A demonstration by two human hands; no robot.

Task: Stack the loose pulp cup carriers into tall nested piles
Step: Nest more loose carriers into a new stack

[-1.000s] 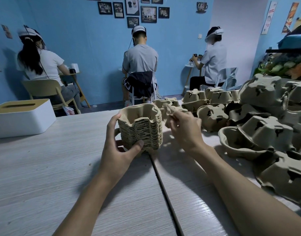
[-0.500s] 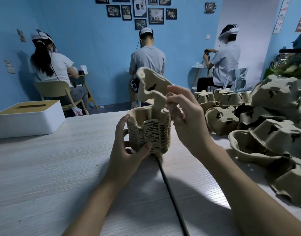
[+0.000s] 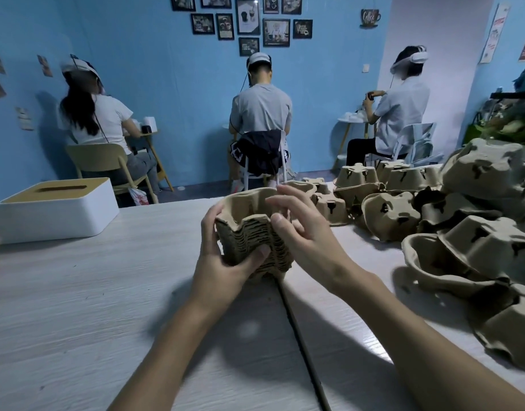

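Head view: nested pile (image 3: 252,241) upright, long axis vertical. Your left hand (image 3: 222,262) grips pile's left flank, thumb on front. Your right hand (image 3: 308,232) spread against pile's right rim — holds nothing. Heaped loose carriers (image 3: 392,215) lie right of pile — right hand nearer.

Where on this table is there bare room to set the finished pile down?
Bare tabletop lies left of the stack, in front of the white box, and on toward the camera. The right side is crowded with loose carriers.
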